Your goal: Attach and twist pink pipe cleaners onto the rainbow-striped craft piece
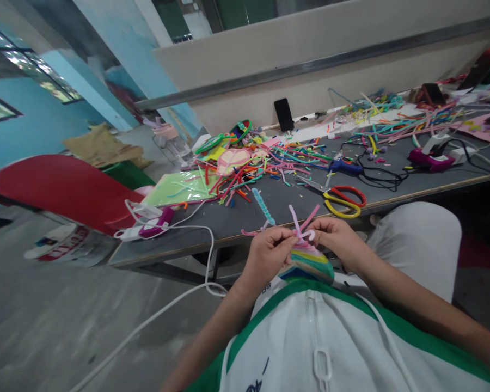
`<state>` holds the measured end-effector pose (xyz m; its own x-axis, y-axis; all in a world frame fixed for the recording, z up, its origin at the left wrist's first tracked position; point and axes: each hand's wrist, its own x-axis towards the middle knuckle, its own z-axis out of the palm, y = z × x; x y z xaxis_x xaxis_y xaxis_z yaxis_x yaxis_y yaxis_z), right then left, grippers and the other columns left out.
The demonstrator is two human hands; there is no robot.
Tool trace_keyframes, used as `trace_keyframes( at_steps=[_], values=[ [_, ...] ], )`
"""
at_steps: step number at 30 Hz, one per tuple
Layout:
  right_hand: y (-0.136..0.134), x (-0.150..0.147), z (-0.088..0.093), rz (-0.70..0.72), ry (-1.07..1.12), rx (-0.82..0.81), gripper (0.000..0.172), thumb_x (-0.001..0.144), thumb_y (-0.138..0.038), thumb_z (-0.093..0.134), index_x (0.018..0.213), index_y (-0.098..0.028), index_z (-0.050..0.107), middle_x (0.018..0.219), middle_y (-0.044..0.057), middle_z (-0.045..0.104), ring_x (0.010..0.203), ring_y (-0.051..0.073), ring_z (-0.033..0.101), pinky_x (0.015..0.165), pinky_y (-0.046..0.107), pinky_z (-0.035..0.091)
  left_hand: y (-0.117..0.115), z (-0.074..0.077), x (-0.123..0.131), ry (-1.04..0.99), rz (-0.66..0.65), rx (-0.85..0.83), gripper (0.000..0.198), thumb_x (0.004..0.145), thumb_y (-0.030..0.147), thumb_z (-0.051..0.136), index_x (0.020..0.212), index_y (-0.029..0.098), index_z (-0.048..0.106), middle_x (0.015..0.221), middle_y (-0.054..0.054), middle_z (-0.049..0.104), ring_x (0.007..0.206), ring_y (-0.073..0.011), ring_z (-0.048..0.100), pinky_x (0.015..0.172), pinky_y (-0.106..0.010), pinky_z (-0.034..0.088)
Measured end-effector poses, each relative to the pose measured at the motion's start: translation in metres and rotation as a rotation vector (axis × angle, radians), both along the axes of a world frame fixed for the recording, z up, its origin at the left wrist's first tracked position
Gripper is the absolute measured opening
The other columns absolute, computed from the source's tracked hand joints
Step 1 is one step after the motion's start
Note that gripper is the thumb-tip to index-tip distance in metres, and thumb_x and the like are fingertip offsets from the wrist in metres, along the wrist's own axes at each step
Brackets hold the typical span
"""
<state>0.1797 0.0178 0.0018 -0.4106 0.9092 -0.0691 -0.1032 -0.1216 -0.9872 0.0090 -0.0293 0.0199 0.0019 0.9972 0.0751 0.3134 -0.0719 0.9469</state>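
Note:
My left hand [271,249] pinches pink pipe cleaners at the top of a striped pipe-cleaner piece [310,262] with pink, yellow, teal and dark blue bands. From the right, my right hand [334,239] is closed on the same pink strands, its fingertips close to the left ones. A light pink pipe cleaner [294,218] sticks up between the hands, and a darker pink one [311,215] slants to the right. The striped piece hangs just in front of my shirt. Beyond the left hand, a light blue twisted pipe cleaner [263,207] lies at the table's edge.
Scissors [343,201] with red and yellow handles lie near the table edge [228,235], by a blue glue gun [346,166]. Loose pipe cleaners [269,163] are heaped behind. A phone [283,114] leans on the wall. A white cable [209,256] hangs from a purple-white power strip [157,223].

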Motion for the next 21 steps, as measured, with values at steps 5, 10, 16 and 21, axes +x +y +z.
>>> trace_keyframes(
  at_steps=[5,10,16,21],
  values=[
    [-0.009,0.0,0.01,-0.038,-0.071,0.017,0.012,0.063,-0.028,0.068,0.07,-0.018,0.07,0.065,0.0,0.067,0.058,0.013,0.056,0.055,0.024,0.044,0.002,0.001,0.003,0.032,0.019,0.01,0.015,0.079,0.028,0.061,0.075,0.015,0.066,0.048,0.003,0.053,0.041,-0.0088,0.047,0.044,-0.02,0.037],
    [-0.012,-0.004,0.013,-0.122,-0.236,0.124,0.014,0.066,-0.025,0.063,0.073,-0.017,0.072,0.07,0.002,0.07,0.063,0.015,0.06,0.057,0.024,0.047,0.003,0.001,0.003,0.104,0.009,0.049,0.017,0.08,0.025,0.059,0.068,0.014,0.064,0.047,0.003,0.053,0.043,-0.0085,0.047,0.046,-0.019,0.037],
    [-0.015,-0.005,0.016,-0.168,-0.23,0.099,0.015,0.064,-0.024,0.065,0.075,-0.016,0.072,0.073,0.004,0.071,0.065,0.017,0.062,0.06,0.025,0.048,0.005,-0.002,0.002,0.163,-0.006,0.103,0.019,0.081,0.022,0.059,0.064,0.015,0.062,0.047,0.003,0.052,0.046,-0.0088,0.048,0.05,-0.019,0.037],
    [-0.015,-0.011,0.003,-0.142,-0.059,0.034,0.018,0.061,-0.028,0.073,0.075,-0.016,0.072,0.072,0.004,0.071,0.064,0.016,0.062,0.062,0.027,0.048,0.007,-0.007,0.001,0.183,-0.002,0.138,0.017,0.081,0.022,0.059,0.067,0.015,0.065,0.049,0.003,0.053,0.049,-0.0094,0.05,0.05,-0.019,0.038]
  ],
)
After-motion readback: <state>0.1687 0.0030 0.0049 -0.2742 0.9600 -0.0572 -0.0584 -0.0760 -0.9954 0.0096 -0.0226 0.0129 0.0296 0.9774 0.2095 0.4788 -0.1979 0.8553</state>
